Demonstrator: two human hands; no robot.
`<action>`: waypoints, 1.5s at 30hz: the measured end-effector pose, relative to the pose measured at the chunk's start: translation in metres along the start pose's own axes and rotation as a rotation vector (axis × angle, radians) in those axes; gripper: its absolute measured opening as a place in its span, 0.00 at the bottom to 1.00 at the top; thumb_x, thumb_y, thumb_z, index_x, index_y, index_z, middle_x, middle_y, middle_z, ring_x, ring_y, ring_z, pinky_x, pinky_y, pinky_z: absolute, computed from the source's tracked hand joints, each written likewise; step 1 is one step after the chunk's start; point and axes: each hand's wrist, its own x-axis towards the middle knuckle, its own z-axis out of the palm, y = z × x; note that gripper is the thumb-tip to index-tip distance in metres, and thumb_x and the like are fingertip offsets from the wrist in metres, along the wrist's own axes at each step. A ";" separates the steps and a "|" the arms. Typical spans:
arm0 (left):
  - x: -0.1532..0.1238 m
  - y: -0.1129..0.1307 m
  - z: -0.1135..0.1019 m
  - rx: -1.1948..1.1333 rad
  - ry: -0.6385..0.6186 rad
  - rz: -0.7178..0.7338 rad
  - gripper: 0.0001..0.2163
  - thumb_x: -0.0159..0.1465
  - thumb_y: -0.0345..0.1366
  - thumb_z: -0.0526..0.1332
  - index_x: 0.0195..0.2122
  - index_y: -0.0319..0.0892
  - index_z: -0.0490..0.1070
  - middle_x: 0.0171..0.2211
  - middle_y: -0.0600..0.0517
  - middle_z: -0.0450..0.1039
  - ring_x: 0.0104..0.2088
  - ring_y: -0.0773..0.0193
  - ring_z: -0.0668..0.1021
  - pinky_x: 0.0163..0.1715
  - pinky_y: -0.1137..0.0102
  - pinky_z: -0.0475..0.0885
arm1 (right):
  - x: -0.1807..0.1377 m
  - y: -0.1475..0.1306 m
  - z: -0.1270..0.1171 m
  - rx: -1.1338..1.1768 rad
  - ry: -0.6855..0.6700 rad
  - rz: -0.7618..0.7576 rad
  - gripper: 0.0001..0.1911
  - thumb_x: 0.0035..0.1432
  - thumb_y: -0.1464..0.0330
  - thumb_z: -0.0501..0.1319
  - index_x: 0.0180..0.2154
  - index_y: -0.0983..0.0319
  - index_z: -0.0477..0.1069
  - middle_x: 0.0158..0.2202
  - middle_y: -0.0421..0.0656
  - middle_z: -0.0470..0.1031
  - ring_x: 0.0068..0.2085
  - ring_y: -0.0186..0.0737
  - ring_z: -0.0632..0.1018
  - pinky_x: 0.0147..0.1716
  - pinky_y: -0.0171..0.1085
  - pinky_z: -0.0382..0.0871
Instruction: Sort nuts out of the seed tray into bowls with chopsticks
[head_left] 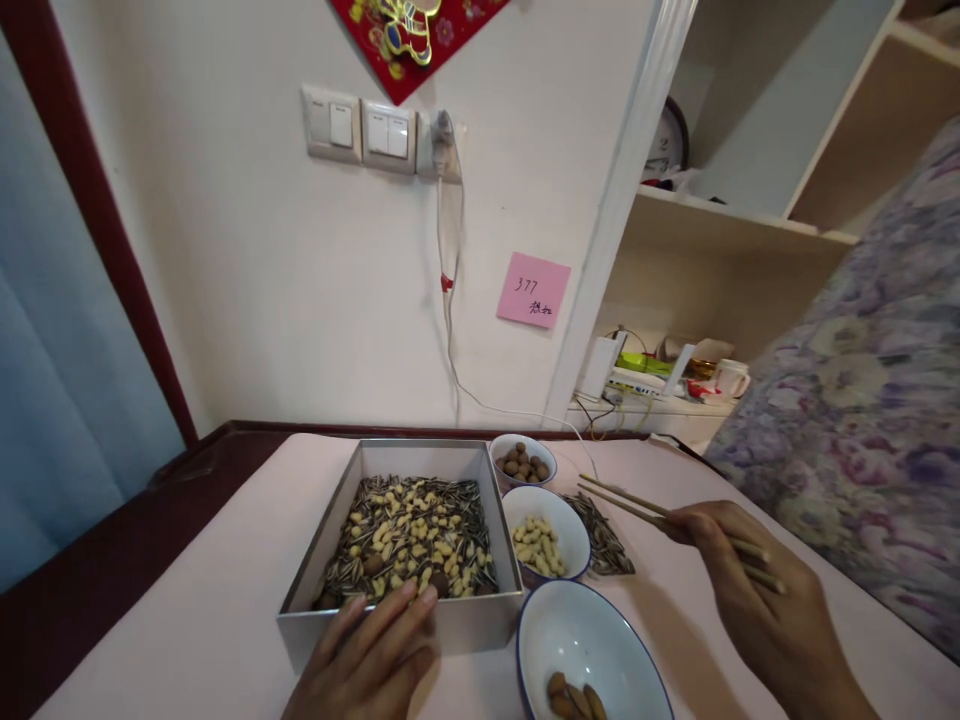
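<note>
My left hand (pixel 371 655) rests on the front rim of a square metal box (pixel 472 625), its fingers stretched out and the tips just over the edge. Inside the box, sunflower seeds (pixel 371 505) lie mixed with peanuts (pixel 420 520) and a few round brown nuts (pixel 373 564). On the right, my right hand (pixel 757 590) is closed around a pair of chopsticks (pixel 637 505). Their tips are slightly apart, with nothing between them, over the area beside a pile of sunflower seeds (pixel 604 540). My palm hides part of the chopsticks' rear ends.
Right of the box stand a bowl (pixel 577 520) of peanuts, a small bowl (pixel 551 455) of round brown nuts and a nearer bowl (pixel 615 640) holding several almond-like brown nuts. A white cable (pixel 517 410) runs down the wall to the table. Floral fabric (pixel 862 400) hangs at the right.
</note>
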 end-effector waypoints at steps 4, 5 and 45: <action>0.001 0.002 -0.001 -0.003 0.006 -0.012 0.10 0.70 0.36 0.56 0.41 0.51 0.78 0.56 0.58 0.75 0.61 0.66 0.68 0.69 0.65 0.43 | 0.001 -0.016 0.000 0.079 0.047 -0.005 0.10 0.66 0.62 0.57 0.36 0.55 0.75 0.36 0.41 0.77 0.38 0.39 0.79 0.37 0.35 0.75; 0.000 0.002 -0.001 -0.002 0.002 -0.012 0.09 0.70 0.37 0.56 0.41 0.50 0.78 0.56 0.58 0.74 0.61 0.66 0.67 0.69 0.64 0.43 | 0.003 -0.023 0.001 0.110 0.054 -0.012 0.10 0.66 0.62 0.57 0.36 0.54 0.75 0.36 0.41 0.77 0.38 0.39 0.79 0.37 0.34 0.75; -0.010 -0.004 0.009 0.096 0.071 0.063 0.08 0.72 0.38 0.58 0.40 0.52 0.77 0.60 0.65 0.70 0.65 0.71 0.63 0.70 0.66 0.43 | 0.035 -0.058 0.149 0.258 -0.550 -0.061 0.20 0.69 0.55 0.51 0.28 0.58 0.66 0.28 0.39 0.68 0.32 0.38 0.70 0.34 0.38 0.61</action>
